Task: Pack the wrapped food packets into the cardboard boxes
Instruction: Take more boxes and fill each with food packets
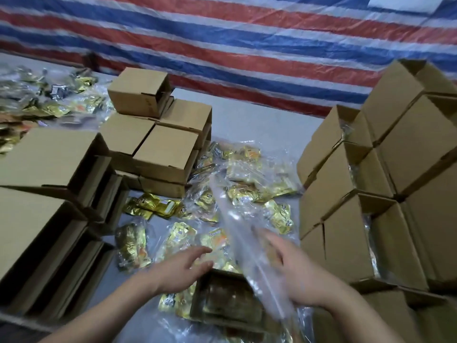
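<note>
head | open box long axis left-right | both hands' fingers spread

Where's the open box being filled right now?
Head view, bottom centre: the open box sits between the left hand and right hand, among gold packets.

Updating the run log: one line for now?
left hand: open, reaching | right hand: blurred under clear bag | open box: below hands

A makeshift packing space: stacked cardboard boxes, heaps of gold packets, a striped tarpaulin backdrop.
</note>
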